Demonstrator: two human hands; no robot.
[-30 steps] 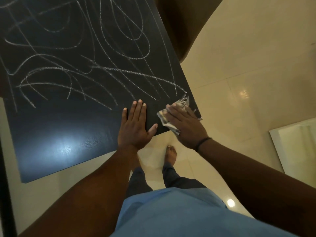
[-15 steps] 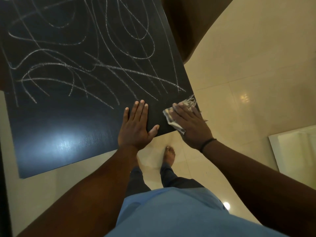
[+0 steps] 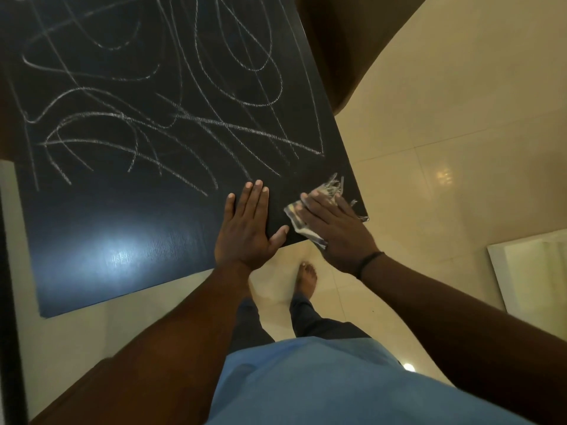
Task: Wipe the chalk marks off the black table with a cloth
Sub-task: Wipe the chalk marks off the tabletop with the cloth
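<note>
The black table [image 3: 116, 253] fills the upper left, and white chalk marks [image 3: 190, 118] loop across most of its far part. Its near strip carries no chalk and shows a light glare. My left hand [image 3: 245, 228] lies flat, palm down, on the near edge of the table with nothing in it. To its right, at the near right corner, my right hand [image 3: 334, 228] presses a pale, fringed cloth [image 3: 328, 188] flat onto the table. Most of the cloth is hidden under the palm; its frayed end sticks out past the fingers.
Glossy cream floor tiles [image 3: 445, 133] spread to the right and below the table. A brown curved piece of furniture [image 3: 343, 41] stands beyond the table's right edge. A white panel [image 3: 537, 271] lies at the right edge. My bare foot [image 3: 306, 277] stands below the table edge.
My right hand and the cloth have slid a little right and away, toward the table's near right corner. My left hand stays flat in the same place on the table.
</note>
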